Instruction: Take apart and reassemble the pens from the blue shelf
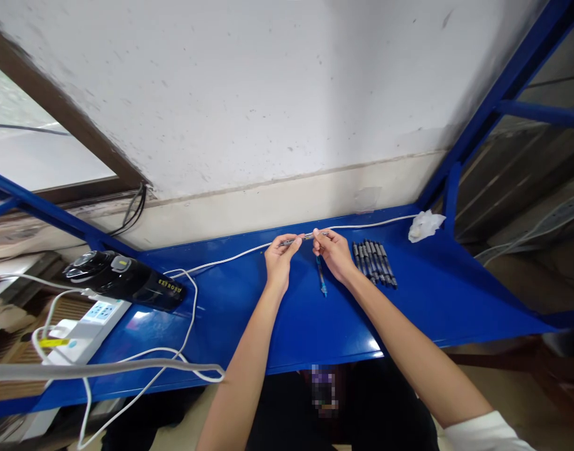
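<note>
Both hands, the left hand (278, 254) and the right hand (331, 249), pinch one thin pen (302, 238) at its ends above the blue desk (287, 319), and it is best kept level and straight while they work on it.

This looks like a plain workroom or small assembly shop rather than a home. A blue-painted metal desk (277, 326) stands against a stained, scuffed white wall (249, 94), framed by blue steel racking (507, 81). Near the desk's left edge lie a white power strip (87, 329) and loose white cables (174, 300). Towards the back right corner, a row of identical dark pens (374, 263) lies side by side like batch work.
</note>
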`<state>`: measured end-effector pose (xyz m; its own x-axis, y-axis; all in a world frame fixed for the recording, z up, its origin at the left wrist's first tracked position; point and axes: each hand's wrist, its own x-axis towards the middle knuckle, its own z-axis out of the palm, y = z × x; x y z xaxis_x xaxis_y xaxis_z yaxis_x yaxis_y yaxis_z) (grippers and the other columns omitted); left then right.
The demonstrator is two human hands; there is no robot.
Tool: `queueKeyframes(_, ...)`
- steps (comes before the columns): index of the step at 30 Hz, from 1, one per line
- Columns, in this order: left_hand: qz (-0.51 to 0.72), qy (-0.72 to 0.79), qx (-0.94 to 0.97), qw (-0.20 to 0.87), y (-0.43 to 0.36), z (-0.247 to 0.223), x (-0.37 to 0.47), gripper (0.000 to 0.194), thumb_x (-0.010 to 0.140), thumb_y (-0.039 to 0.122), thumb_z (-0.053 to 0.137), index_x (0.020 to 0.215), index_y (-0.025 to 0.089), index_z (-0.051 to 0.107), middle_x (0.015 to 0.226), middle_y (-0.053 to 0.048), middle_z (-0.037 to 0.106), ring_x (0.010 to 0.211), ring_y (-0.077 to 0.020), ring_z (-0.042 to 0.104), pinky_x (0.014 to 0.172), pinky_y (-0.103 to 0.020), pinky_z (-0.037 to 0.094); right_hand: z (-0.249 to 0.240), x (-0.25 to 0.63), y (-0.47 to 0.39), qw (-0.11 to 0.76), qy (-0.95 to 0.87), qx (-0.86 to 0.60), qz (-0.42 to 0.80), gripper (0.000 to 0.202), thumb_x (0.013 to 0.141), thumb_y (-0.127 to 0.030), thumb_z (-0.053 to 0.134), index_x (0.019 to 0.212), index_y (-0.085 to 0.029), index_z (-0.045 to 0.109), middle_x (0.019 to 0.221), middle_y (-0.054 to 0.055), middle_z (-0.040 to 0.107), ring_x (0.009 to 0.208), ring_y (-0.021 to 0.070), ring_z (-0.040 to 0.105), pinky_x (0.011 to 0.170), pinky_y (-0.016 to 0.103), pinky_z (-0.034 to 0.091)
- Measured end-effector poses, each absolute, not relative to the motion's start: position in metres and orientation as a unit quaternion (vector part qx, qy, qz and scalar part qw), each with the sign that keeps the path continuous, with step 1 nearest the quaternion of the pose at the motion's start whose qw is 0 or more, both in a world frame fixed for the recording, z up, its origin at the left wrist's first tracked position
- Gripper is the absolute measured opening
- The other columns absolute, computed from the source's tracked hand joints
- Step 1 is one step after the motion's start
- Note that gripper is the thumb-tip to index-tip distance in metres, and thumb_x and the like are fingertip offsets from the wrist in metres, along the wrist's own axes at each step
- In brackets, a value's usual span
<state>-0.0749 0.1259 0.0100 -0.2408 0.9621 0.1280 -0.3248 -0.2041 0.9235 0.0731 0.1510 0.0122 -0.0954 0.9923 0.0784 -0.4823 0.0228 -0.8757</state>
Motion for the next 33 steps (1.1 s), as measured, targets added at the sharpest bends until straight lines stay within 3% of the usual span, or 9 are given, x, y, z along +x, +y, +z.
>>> queueKeyframes(5, 0.657, 0.439, 0.417, 0.450, 0.126, 0.009, -0.074, 0.026, 0.074, 0.036, 0.095, 0.093, 0.023, 0.084, 0.094, -0.005, 0.082, 0.088, -0.0217, 0.073, 0.086, -0.036, 0.052, 0.013, 0.075, 0.153, 0.621, -0.392, -0.345, 0.584, 0.046, 0.081, -0.065, 0.086, 0.076, -0.026, 0.061, 0.066, -0.004, 0.056, 0.059, 0.0144, 0.053, 0.055, 0.029, 0.049)
queueKeyframes(9, 0.626, 0.444, 0.469, 0.437, 0.125, 0.009, -0.072, 0.024, 0.075, 0.034, 0.094, 0.096, 0.024, 0.086, 0.101, -0.008, 0.083, 0.094, -0.0259, 0.074, 0.091, -0.039, 0.053, 0.010, 0.076, 0.156, 0.618, -0.416, -0.358, 0.563, 0.051, 0.086, -0.075, 0.074, 0.084, -0.026, 0.060, 0.089, 0.002, 0.071, 0.084, 0.0189, 0.070, 0.068, 0.029, 0.057)
queueKeyframes(13, 0.601, 0.452, 0.521, 0.404, 0.118, 0.009, -0.067, 0.016, 0.078, 0.030, 0.091, 0.094, 0.028, 0.087, 0.096, -0.006, 0.082, 0.090, -0.0257, 0.069, 0.092, -0.039, 0.051, 0.009, 0.077, 0.158, 0.602, -0.426, -0.331, 0.589, 0.052, 0.088, -0.077, 0.069, 0.088, -0.026, 0.061, 0.104, 0.007, 0.077, 0.105, 0.0244, 0.075, 0.084, 0.034, 0.061)
queueKeyframes(17, 0.607, 0.454, 0.538, 0.368, 0.111, 0.010, -0.063, 0.010, 0.079, 0.027, 0.090, 0.086, 0.031, 0.085, 0.091, -0.005, 0.077, 0.095, -0.0275, 0.065, 0.100, -0.039, 0.047, 0.008, 0.076, 0.158, 0.612, -0.397, -0.310, 0.610, 0.049, 0.085, -0.071, 0.079, 0.084, -0.024, 0.062, 0.099, 0.006, 0.079, 0.095, 0.0221, 0.077, 0.089, 0.036, 0.062)
queueKeyframes(22, 0.606, 0.455, 0.566, 0.326, 0.106, 0.009, -0.055, 0.008, 0.081, 0.027, 0.088, 0.083, 0.033, 0.083, 0.091, -0.007, 0.075, 0.103, -0.0312, 0.064, 0.107, -0.043, 0.044, 0.009, 0.075, 0.157, 0.625, -0.374, -0.321, 0.605, 0.051, 0.081, -0.069, 0.084, 0.079, -0.024, 0.060, 0.097, 0.006, 0.080, 0.080, 0.0194, 0.077, 0.078, 0.034, 0.063)
queueKeyframes(27, 0.609, 0.473, 0.560, 0.302, 0.104, 0.011, -0.055, 0.007, 0.082, 0.028, 0.089, 0.083, 0.032, 0.083, 0.095, -0.008, 0.078, 0.109, -0.0318, 0.066, 0.108, -0.043, 0.043, 0.010, 0.074, 0.155, 0.629, -0.333, -0.305, 0.633, 0.050, 0.076, -0.066, 0.090, 0.081, -0.023, 0.064, 0.099, 0.006, 0.082, 0.081, 0.0199, 0.078, 0.077, 0.032, 0.064)
queueKeyframes(33, 0.531, 0.484, 0.692, 0.068, 0.102, 0.012, -0.058, 0.010, 0.097, 0.026, 0.071, 0.100, 0.024, 0.081, 0.098, -0.008, 0.081, 0.097, -0.0267, 0.071, 0.094, -0.043, 0.052, 0.011, 0.074, 0.154, 0.620, -0.309, -0.289, 0.661, 0.048, 0.077, -0.064, 0.091, 0.085, -0.022, 0.069, 0.098, 0.005, 0.083, 0.084, 0.0196, 0.081, 0.071, 0.027, 0.063)
